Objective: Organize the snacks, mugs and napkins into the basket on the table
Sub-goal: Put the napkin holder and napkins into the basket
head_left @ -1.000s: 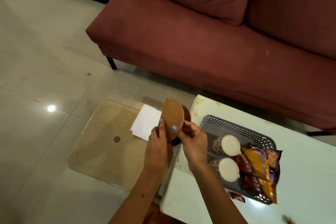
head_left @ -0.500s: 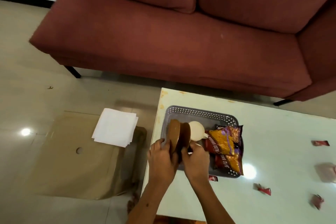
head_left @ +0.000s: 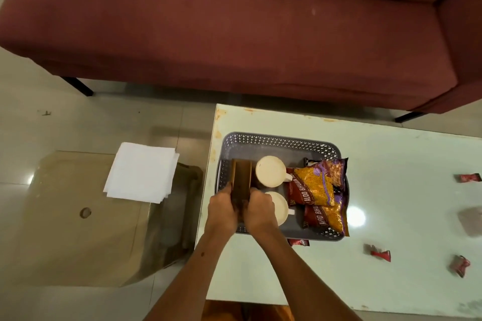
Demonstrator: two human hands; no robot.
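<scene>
A grey perforated basket sits on the white table. Inside it lie two mugs, one at the back and one nearer me, beside two snack packets. My left hand and my right hand both grip a stack of round brown coasters, held on edge inside the basket's left side. A pile of white napkins rests on a low glass side table left of the white table.
Several small red candy wrappers are scattered on the table's right half, one just in front of the basket. A dark red sofa runs along the far side. Tiled floor lies to the left.
Both hands carried the brown coasters from above the side table rightward and down into the basket's left side. The view swung right, so the table fills more of it.
</scene>
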